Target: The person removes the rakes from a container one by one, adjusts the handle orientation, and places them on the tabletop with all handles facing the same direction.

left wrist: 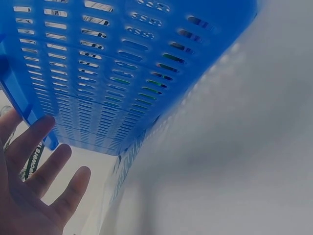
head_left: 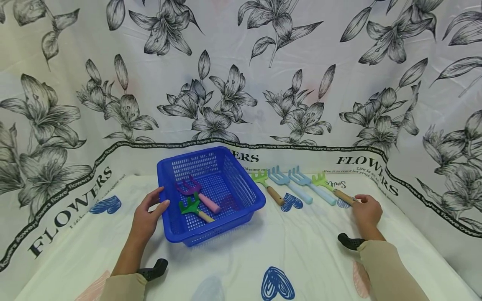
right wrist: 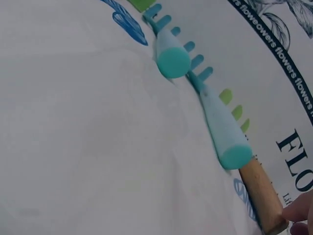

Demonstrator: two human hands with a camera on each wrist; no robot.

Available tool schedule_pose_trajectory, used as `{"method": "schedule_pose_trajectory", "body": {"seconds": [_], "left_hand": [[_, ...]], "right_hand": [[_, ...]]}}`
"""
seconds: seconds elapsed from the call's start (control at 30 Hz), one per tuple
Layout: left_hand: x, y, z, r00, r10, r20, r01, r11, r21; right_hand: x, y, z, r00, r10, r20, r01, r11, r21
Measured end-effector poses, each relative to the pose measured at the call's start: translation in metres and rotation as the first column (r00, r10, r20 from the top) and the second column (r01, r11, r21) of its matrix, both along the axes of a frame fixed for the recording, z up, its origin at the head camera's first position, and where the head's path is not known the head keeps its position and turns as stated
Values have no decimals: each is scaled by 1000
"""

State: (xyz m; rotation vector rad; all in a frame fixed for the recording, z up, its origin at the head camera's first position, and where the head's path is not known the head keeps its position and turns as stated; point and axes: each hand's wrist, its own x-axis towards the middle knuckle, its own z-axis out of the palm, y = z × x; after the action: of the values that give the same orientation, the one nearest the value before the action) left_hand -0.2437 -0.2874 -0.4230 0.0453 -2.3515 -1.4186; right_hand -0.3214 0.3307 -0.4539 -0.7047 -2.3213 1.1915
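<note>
My left hand holds the left rim of a blue plastic basket, thumb over the rim and fingers along the outer side. In the left wrist view the fingers spread beside the slotted wall. Inside the basket lie a purple hand rake with a pink handle and a green hand rake with a wooden handle. Off to the right, my right hand pinches the wooden handle end of a light green hand rake. Its head rests on the cloth, partly hidden behind a blue rake in the right wrist view.
Between the basket and my right hand lie two light blue hand rakes and another light green rake with a wooden handle. White cloth with heart prints covers the table. A flower-printed curtain rises behind.
</note>
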Motion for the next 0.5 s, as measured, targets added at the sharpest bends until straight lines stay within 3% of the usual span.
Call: {"method": "schedule_pose_trajectory", "body": {"seconds": [0.27,0.5], "left_hand": [[-1,1,-1,1000,1,-3,-1,1000,-4],[0,0,0,1000,7,2,-7,1000,-12]], "right_hand": [[3,-30,23,992,-51,-117,50,999,-13],[5,-62,50,987,21,-159,-30,998,-51]]}}
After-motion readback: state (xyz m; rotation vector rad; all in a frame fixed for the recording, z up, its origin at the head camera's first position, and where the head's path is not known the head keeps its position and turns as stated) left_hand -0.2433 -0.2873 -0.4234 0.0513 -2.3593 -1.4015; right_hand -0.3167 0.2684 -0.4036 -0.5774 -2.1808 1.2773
